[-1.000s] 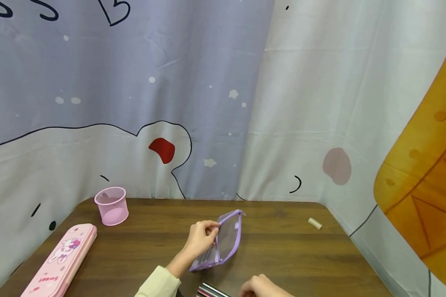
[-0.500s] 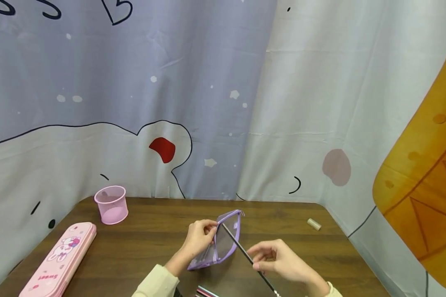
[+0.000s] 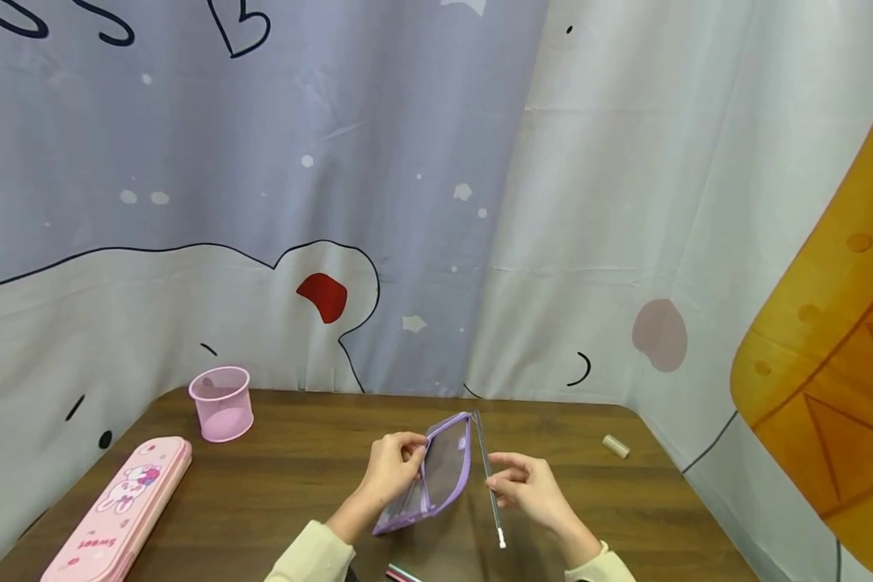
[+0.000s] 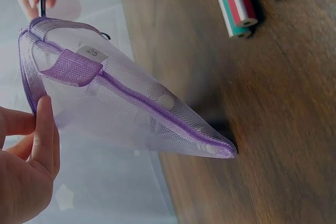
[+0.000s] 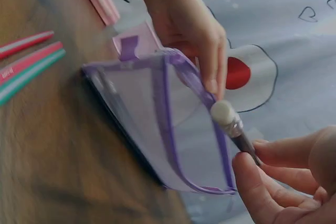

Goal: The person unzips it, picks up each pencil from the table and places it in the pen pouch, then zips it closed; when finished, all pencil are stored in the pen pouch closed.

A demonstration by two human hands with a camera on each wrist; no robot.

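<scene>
As the head view has it, pouch: a purple-trimmed mesh zip pouch (image 3: 445, 469) stands tilted at the wood-grain table (image 3: 298, 477), its mouth gaping towards the right.
Left hand: thumb and fingers of the left hand (image 3: 391, 470) pinch the pouch's left rim.
Right hand: just right of the pouch, the right hand (image 3: 527, 487) pinches a slim dark pencil (image 3: 483, 453) between thumb and fingertips; the pencil's far end comes close to the pouch's upper corner, though whether they touch I cannot tell.
Around the pouch: to its left, a tapered pink cup (image 3: 221, 404) and a smooth, round-cornered pink pencil case (image 3: 120, 509) with a bunny print; well apart to its right, a short pale cylinder (image 3: 615, 446); on its near side, striped pencils (image 3: 403, 573), partly out of view; behind it, a printed cloth curtain (image 3: 422, 202).
Left wrist view, netting: fine and translucent, narrowing to a pointed corner, with a woven purple tab (image 4: 73, 68) and a small numbered white sticker (image 4: 92, 52) that the head view does not make out.
Left wrist view, striped pencils: blunt ends with visible cores, near the pouch.
Right wrist view, pencil end: a rounded white eraser (image 5: 223, 112) in a shiny metal ferrule (image 5: 235, 126), in front of the pouch's rim.
</scene>
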